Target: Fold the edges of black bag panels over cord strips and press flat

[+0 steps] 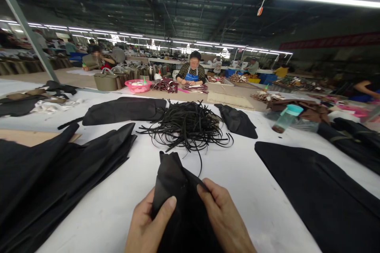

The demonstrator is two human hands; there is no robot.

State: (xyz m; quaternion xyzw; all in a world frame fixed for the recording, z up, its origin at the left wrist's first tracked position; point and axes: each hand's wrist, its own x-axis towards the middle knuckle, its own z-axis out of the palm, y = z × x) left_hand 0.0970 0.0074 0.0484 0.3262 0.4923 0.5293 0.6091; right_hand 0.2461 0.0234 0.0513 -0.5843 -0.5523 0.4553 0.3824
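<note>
A black fabric piece [175, 182] stands up from the bottom centre of the white table [237, 174]. My left hand [147, 225] grips its left edge, thumb pressed on the front. My right hand [225, 217] pinches its right side, fingers closed on the cloth. Just beyond the piece lies a tangled heap of black cords [190, 124], one cord trailing down towards the fabric.
Stacks of black fabric lie at the left [59, 174], the right [320, 189] and the back [124, 110]. A teal-capped bottle [286, 118] lies on its side at the right. A pink basin [138, 85] and a seated person [192, 72] are at the table behind.
</note>
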